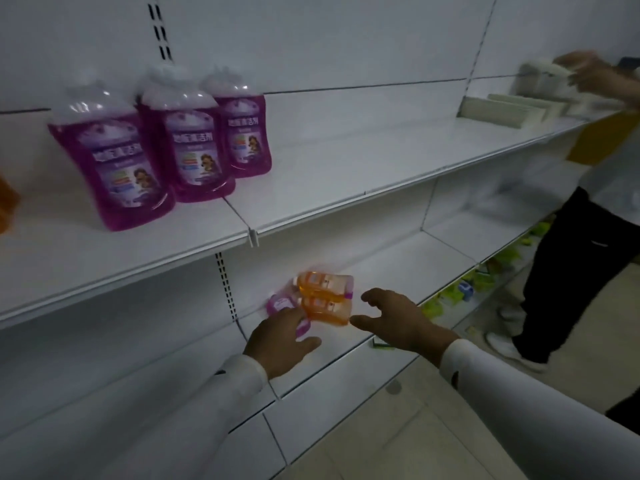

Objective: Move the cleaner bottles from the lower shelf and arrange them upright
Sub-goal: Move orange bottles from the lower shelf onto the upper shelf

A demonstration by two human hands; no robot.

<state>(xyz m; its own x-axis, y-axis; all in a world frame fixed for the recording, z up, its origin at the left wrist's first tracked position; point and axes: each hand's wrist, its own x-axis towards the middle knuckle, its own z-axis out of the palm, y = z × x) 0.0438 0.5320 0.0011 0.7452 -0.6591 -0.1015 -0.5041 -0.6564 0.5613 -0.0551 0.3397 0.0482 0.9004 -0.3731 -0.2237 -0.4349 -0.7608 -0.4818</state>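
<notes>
— Blur is smearing much of the picture: the caps of the three purple bottles (145, 147) standing upright on the upper shelf (346, 174) are dissolving into the white wall, and an orange shape (7, 202) at the left edge is being cut off.

— What is lying below?

— Two orange bottles (325, 297) are lying on their sides, stacked, on the lower shelf (398, 268). A small purple bottle (280, 303) beside them is being partly hidden by the left hand (280, 341), whose straight fingers are reaching over it; whether they are touching it, I cannot tell.

— And the other hand?

— The right hand (398, 318) is hovering just beside the orange pair, fingers spread wide, holding nothing. Another person (588, 220) is standing at the right, handling something pale and blurred.
</notes>
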